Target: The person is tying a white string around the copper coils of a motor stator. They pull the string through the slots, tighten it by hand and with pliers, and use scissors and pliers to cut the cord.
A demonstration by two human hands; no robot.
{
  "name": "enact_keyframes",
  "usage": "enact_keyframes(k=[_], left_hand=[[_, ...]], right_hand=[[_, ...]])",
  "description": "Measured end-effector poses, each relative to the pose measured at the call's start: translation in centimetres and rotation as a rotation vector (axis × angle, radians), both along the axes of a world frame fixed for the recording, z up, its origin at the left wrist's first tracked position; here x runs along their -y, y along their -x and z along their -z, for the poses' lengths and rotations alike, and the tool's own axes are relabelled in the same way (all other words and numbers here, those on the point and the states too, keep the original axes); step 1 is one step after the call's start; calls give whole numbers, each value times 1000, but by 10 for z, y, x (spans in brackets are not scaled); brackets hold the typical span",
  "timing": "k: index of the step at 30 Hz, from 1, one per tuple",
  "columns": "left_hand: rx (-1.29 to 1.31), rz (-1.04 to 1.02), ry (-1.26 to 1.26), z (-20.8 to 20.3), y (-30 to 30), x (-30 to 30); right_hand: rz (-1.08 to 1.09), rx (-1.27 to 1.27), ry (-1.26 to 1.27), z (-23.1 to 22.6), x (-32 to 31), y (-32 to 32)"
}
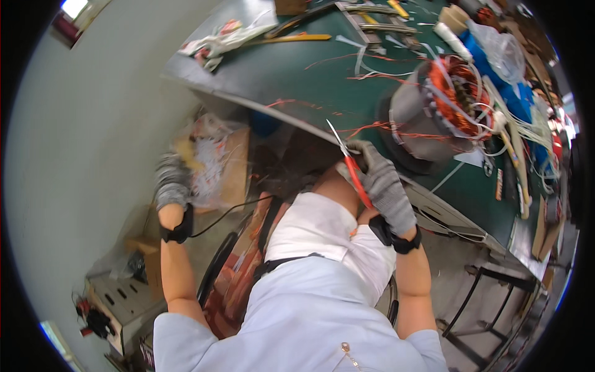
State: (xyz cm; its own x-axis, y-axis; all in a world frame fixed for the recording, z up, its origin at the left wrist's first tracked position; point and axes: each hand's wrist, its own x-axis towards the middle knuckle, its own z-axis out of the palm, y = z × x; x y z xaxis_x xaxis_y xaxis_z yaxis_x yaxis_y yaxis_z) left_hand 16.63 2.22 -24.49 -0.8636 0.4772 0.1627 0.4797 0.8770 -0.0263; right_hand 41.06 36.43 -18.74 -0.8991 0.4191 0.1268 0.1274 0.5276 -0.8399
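Observation:
My right hand [387,186], in a grey knitted glove, is closed around a pair of scissors [353,170] with red handles. Their slim blades point up and away, near the bench's front edge. Out to the left, my gloved left hand [172,180] is beside a box of white scraps [211,161]. Something yellowish [188,154] shows at its fingers, which are smeared by motion. On the bench, right of the scissors, stands a grey motor stator [412,111] with orange copper windings [449,80]. Loose copper wires [365,129] trail from it toward the left.
The green-topped bench [297,77] carries a white cloth or bag [229,40], a yellow strip [297,38], a clear plastic bag [499,49] and several tools along its right side. A black-framed stool [489,304] stands at lower right. A wall [93,124] rises at left.

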Motion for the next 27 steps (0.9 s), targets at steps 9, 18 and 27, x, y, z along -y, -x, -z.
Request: enact_keyframes(k=[9, 18, 27], left_hand=[[648, 462, -510, -84, -124, -130], [755, 1233, -617, -143, -197, -238], [413, 1555, -714, -220, -172, -308]], right_hand=[[4, -92, -582, -10, -2, -15], [-39, -97, 491, -86, -21, -138], [111, -390, 211, -144, -65, -128]])
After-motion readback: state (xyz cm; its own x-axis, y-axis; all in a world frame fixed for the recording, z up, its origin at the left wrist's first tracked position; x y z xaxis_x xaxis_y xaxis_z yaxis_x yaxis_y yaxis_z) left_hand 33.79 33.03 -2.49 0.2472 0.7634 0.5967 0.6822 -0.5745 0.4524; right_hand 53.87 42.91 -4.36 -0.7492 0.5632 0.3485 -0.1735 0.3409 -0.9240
